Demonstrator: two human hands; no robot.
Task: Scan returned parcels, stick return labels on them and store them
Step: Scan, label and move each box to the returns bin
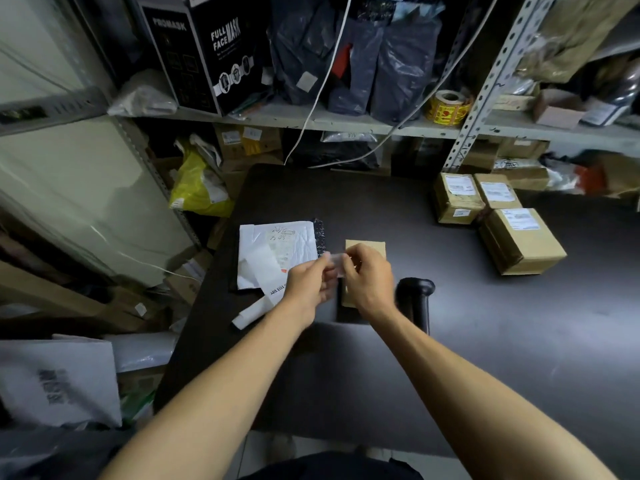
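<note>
Both hands pinch one small label, seemingly peeling it: left hand on its near-left edge, right hand on its right. Directly beneath the fingers lies the brown parcel, long axis running away from the person, nearer the right hand.

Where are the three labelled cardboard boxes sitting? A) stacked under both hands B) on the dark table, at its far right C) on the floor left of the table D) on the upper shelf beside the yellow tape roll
B: the three cardboard boxes with white labels rest on the dark table at its far right, well apart from the left hand and right hand, which pinch a small label between them.
</note>
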